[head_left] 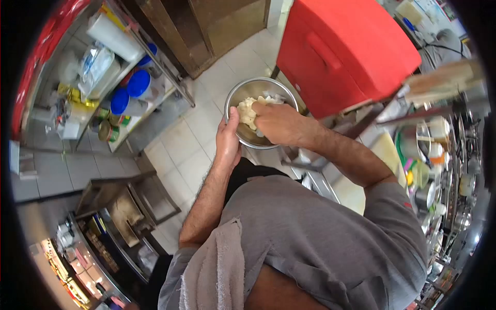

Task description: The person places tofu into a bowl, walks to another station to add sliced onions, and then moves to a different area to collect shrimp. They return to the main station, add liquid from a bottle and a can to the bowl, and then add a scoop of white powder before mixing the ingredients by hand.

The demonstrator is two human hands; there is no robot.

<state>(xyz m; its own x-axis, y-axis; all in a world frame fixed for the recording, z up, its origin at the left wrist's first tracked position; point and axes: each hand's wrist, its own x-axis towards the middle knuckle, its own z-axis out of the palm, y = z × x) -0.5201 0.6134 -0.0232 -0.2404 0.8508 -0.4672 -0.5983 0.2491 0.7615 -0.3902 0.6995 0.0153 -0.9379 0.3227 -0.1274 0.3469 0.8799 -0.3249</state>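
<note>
A round stainless steel bowl [238, 94] is held out in front of my body, over the tiled floor. My left hand [228, 138] grips its left side, thumb along the rim and the other fingers hidden beneath. Inside lies a pale, lumpy mass like dough [247, 110], with a whitish, translucent bit [278, 97] near the far wall. My right hand [281, 124] reaches in from the right, its fingers curled into the pale mass, fingertips partly buried. A grey towel [214, 266] hangs over my left shoulder.
A large red insulated box [346, 57] stands ahead to the right. On the left, a shelf [155, 98] carries blue-lidded tubs [138, 84], cans [108, 131] and plastic-wrapped packs. A dark wooden door [227, 26] is ahead. Crowded pots and utensils [426, 194] line the right side.
</note>
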